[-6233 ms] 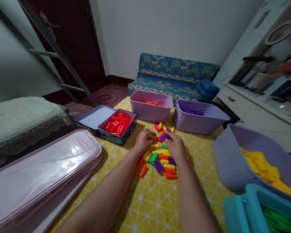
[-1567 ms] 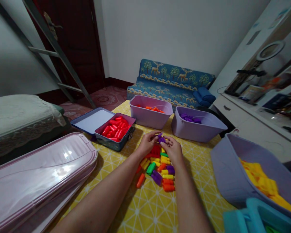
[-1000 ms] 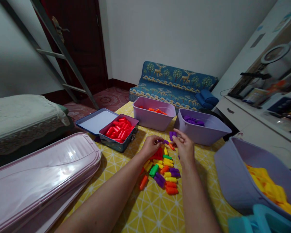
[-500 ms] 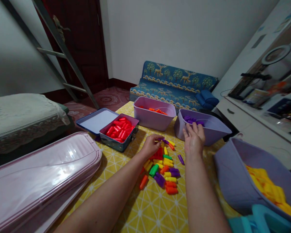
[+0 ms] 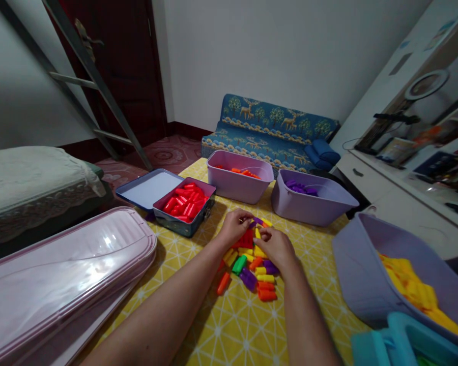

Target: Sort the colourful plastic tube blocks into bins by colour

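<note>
A pile of small plastic tube-like pieces [image 5: 248, 277] in red, orange, yellow, green and purple lies on the table between my hands. At the pile's far left edge is my left hand [image 5: 234, 227], fingers bent together beside red and purple pieces; what they pinch is hidden. My right hand [image 5: 278, 247] reaches over the right side of the pile, thumb and fingertips drawn together close to a yellow piece [image 5: 257, 233]. Whether it grips that piece is unclear. Its palm and wrist cover part of the pile.
Beyond the pile are an open tin [image 5: 171, 222] of red pieces, a lilac bin [image 5: 229, 187] with orange ones and another bin [image 5: 301, 208] with purple ones. At right stand a bin [image 5: 351, 269] of yellow pieces and a teal container [image 5: 370, 345]. Pink lids [image 5: 61, 274] lie left.
My right hand has moved from the purple bin's near edge back down to the pile, its fingers closing together. The lone purple piece right of the pile no longer shows. My left hand stays by the pile.
</note>
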`<state>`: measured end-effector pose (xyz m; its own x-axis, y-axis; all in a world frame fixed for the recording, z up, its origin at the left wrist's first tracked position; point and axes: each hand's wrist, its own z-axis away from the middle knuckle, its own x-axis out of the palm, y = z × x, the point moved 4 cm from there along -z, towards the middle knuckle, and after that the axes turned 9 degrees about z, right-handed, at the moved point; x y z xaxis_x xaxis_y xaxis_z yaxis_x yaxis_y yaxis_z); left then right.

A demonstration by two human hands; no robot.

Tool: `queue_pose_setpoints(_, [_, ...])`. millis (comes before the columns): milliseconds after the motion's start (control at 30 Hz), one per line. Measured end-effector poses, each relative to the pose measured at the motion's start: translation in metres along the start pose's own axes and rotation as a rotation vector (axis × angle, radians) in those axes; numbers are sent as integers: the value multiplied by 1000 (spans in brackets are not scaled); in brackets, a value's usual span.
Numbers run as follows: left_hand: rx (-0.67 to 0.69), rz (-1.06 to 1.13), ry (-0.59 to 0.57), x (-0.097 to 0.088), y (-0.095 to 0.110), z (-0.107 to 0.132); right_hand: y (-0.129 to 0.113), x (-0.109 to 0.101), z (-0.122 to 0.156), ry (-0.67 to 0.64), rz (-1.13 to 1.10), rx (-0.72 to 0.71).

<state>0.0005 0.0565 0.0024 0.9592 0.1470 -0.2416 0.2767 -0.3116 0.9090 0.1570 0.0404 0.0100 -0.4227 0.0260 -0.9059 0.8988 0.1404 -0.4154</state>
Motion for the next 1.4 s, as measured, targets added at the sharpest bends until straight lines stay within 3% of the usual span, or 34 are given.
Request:
queue_pose_setpoints(200, [-3,22,-100,3,-1,2,-13,3,0,-20,139,-3])
queue_pose_setpoints(467, [198,-207,-289,13,4,6,-16,9,2,54,239,41])
queue_pose_setpoints(767, [130,-240,-215,11,-4,4,-9,-6,1,44,85,122])
queue_pose_setpoints(833, [131,-230,-195,10,-4,4,-1,-17,-1,150,-29,157])
queue_pose_setpoints(1000, [165,-244,-217,11,-4,4,26,-57,3,718,-570,235])
queue_pose_setpoints(1067, [165,-241,-230,12,-3,4,33,-65,5,840,-771,259])
queue_pose_setpoints(1167, [152,-249,-238,11,-2,5,35,-71,7,881,-1072,281])
queue_pose_setpoints(1300, [139,-251,-252,11,-1,6,32,-78,7,842,-1523,222])
queue_pose_setpoints(1400, [150,-249,-253,11,-3,5,38,-90,9,921,-1692,221])
